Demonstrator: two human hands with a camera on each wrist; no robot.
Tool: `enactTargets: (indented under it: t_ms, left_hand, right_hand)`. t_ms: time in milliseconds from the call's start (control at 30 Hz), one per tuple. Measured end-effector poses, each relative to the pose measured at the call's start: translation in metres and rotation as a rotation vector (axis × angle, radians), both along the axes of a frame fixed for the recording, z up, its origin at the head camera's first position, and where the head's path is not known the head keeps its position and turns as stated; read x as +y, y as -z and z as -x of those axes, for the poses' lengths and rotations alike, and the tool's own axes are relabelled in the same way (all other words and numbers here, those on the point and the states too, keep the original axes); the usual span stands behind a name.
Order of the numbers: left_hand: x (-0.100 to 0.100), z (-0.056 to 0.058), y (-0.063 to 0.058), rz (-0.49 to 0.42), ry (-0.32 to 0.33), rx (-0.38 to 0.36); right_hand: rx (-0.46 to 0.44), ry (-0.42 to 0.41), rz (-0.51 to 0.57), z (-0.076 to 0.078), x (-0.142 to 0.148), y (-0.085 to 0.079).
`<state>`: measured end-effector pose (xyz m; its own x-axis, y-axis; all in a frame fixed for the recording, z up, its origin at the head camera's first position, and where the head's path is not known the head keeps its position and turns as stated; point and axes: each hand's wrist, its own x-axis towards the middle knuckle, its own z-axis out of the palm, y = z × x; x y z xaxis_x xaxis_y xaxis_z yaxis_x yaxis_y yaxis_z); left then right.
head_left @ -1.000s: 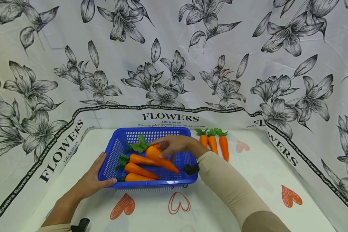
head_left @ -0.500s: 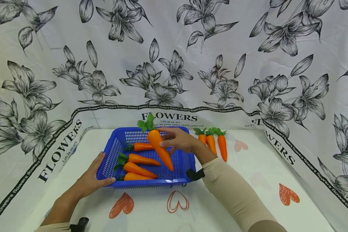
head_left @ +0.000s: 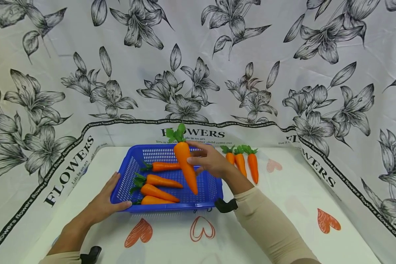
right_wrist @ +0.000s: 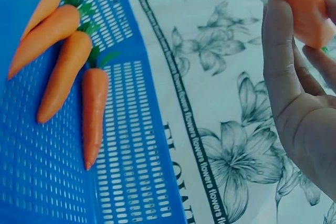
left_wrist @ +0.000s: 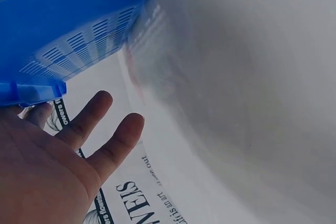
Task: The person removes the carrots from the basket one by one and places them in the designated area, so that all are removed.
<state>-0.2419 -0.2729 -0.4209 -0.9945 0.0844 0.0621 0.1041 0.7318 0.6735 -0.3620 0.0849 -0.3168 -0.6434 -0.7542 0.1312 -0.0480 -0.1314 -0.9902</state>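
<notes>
In the head view, my right hand [head_left: 208,158] pinches an orange carrot [head_left: 186,165] with green leaves, raised above the blue basket [head_left: 171,207]. The carrot hangs tilted, leaves up and tip down. Part of the same carrot [right_wrist: 298,4] shows between thumb and fingers in the right wrist view. Several more carrots [head_left: 165,181] lie apart inside the perforated basket, leaves to the left. My left hand [head_left: 103,202] rests against the basket's front left corner, thumb over the front rim. In the left wrist view, its fingers [left_wrist: 119,142] are straight and spread beside the basket wall.
Three carrots [head_left: 252,167] lie side by side on the white table [head_left: 250,223], right of the basket. Red hearts [head_left: 138,233] are printed on the tabletop. A white cloth with black flowers [head_left: 184,88] hangs behind and along the sides.
My right hand has lifted the carrot up out of the basket's bottom, turned it more upright and shifted it slightly right. My left hand stays at the basket corner.
</notes>
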Motion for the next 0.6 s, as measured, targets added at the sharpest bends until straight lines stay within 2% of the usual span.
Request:
enactTargets:
  t_ms: [300, 600]
  left_hand:
    - [0.0, -0.002, 0.0, -0.011, 0.002, -0.002]
    - [0.001, -0.002, 0.0, -0.003, 0.002, 0.003]
  right_hand:
    - [-0.028, -0.005, 0.133, -0.015, 0.007, -0.004]
    - [-0.054, 0.082, 0.249, -0.025, 0.017, -0.013]
